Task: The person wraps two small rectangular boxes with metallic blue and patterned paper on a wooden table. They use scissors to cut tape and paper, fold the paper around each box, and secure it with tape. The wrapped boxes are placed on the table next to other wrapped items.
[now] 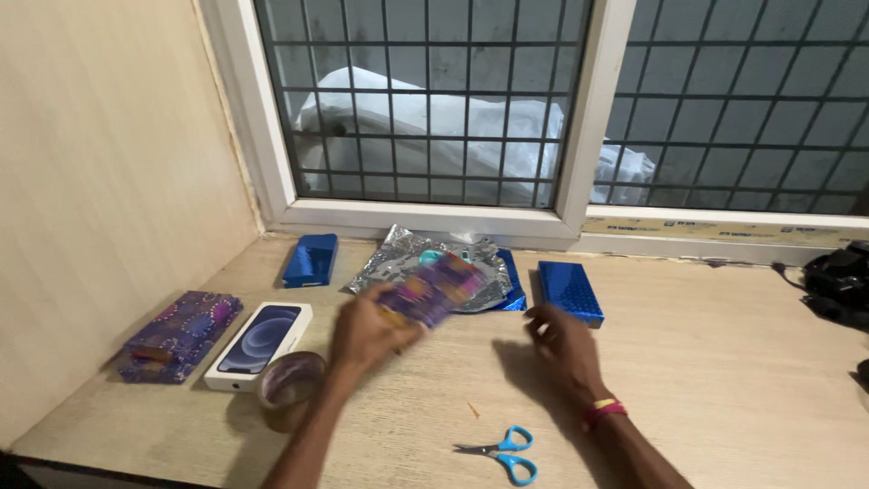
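Purple patterned gift-wrapped flat box (pixel 431 290) is being gripped by left hand (pixel 364 333) above desk centre; right hand (pixel 563 349) is hovering open at 3 o'clock, holding nothing. Risk: box slipping, one-handed edge grip w/ glossy paper

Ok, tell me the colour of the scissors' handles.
Light blue handles on the scissors, seen in the head view.

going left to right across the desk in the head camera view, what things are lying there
Purple wrapped box → white phone box → tape roll → blue scissors → shiny blue wrapped box → black object at the right edge.
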